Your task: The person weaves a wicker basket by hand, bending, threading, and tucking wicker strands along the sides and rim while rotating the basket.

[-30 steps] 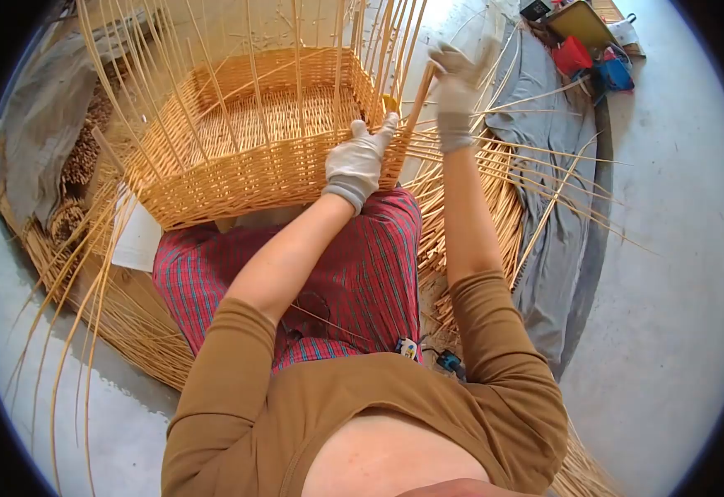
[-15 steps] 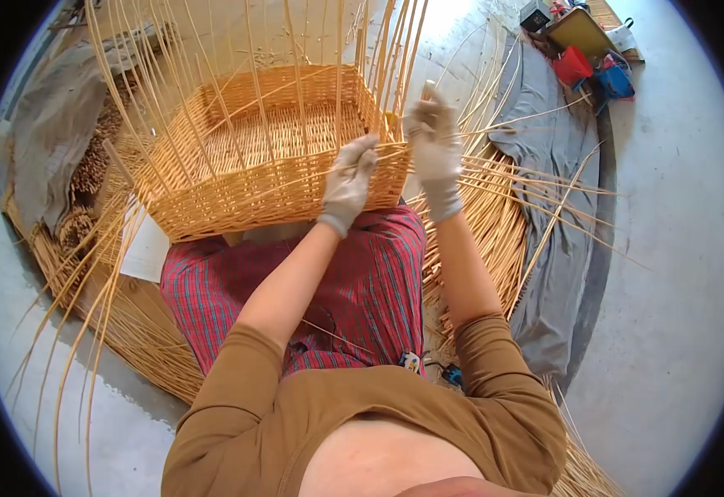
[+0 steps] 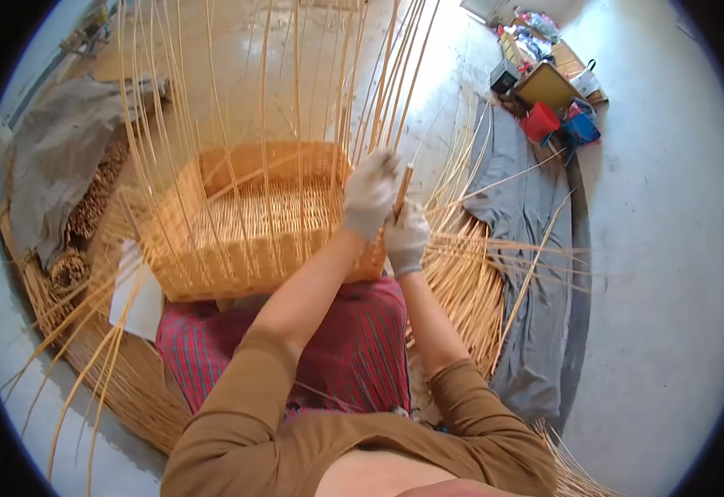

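Note:
A woven wicker basket (image 3: 263, 261) rests tilted on my lap, with tall thin willow stakes (image 3: 264, 124) rising from its sides. Both my hands wear pale gloves and are close together at its right front corner. My left hand (image 3: 368, 195) is closed in a fist above the rim, beside the upright stakes; what its fingers grip is hidden. Just below and to the right, my right hand (image 3: 407, 236) is closed against the thick short corner post (image 3: 403, 190). Whether it holds the post or a thin rod there, I cannot tell.
Loose willow rods (image 3: 465, 290) lie to the right on a grey cloth (image 3: 528, 331). More bundled rods (image 3: 97, 199) sit under a cloth (image 3: 60, 157) at left. Long rod ends (image 3: 89, 348) jut out leftward. A red bucket (image 3: 540, 123) stands among clutter at the back right.
My right hand has gone from raised and loosely curled to closed at the corner post. My left hand has moved from the front wall up to the corner. The view has tilted upward.

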Demonstrator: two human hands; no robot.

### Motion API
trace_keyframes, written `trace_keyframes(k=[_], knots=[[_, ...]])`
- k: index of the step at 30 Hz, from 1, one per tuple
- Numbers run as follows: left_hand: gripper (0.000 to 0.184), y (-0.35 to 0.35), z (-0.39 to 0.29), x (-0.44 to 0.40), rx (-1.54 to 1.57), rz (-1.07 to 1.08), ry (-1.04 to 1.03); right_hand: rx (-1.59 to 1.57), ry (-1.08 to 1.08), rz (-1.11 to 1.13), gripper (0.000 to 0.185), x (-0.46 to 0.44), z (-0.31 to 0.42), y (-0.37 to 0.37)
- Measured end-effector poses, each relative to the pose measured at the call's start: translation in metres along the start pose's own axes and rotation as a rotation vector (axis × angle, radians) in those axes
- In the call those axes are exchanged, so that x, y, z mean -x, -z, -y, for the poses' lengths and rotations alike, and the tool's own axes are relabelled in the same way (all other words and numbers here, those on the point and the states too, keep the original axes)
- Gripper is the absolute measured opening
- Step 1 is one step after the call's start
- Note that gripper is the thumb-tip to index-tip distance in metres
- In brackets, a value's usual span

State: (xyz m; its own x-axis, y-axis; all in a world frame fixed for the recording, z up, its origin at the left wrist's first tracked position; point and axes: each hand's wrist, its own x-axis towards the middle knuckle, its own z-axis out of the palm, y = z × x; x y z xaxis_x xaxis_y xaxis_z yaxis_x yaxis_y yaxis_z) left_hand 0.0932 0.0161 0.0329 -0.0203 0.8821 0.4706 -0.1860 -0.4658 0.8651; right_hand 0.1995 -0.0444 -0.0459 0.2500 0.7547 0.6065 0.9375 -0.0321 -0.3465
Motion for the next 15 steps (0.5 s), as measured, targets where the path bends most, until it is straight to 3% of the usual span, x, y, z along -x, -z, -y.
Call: trace_keyframes(k=[2, 4, 5, 6, 7, 9, 11, 13, 14, 15], knots=[[0.01, 0.046, -0.004, 0.037, 0.462, -0.053, 0.338, -0.064, -0.002, -0.02, 0.028, -0.015, -0.003, 0.004], [0.001, 0.08, -0.024, 0.067, 0.259, -0.288, 0.619, -0.451, -0.048, 0.408, 0.031, -0.024, -0.012, 0.022], [0.001, 0.086, -0.003, 0.076, 0.249, -0.283, 0.628, -0.456, -0.061, 0.41, 0.031, -0.025, -0.015, 0.022], [0.003, 0.089, 0.034, 0.09, 0.4, -0.311, 0.491, -0.433, -0.009, 0.431, 0.031, -0.028, -0.018, 0.02], [0.005, 0.087, 0.023, 0.099, 0.549, -0.342, 0.365, -0.405, 0.033, 0.463, 0.03, -0.025, -0.019, 0.021], [0.005, 0.059, -0.01, 0.067, 0.394, -0.283, 0.256, -0.256, -0.035, 0.441, 0.029, -0.014, -0.011, 0.02], [0.007, 0.032, 0.02, 0.016, 0.472, -0.045, 0.057, -0.116, -0.037, 0.393, 0.027, -0.011, 0.007, 0.01], [0.022, -0.006, 0.027, -0.02, 0.236, 0.087, 0.164, -0.026, -0.148, 0.202, 0.026, -0.01, 0.013, 0.0], [0.022, -0.02, 0.01, -0.03, 0.239, 0.081, 0.152, 0.021, -0.16, 0.239, 0.027, -0.012, 0.008, -0.004], [0.029, -0.031, -0.017, -0.039, -0.044, 0.126, 0.355, 0.019, -0.156, 0.236, 0.027, -0.016, 0.011, -0.001]])
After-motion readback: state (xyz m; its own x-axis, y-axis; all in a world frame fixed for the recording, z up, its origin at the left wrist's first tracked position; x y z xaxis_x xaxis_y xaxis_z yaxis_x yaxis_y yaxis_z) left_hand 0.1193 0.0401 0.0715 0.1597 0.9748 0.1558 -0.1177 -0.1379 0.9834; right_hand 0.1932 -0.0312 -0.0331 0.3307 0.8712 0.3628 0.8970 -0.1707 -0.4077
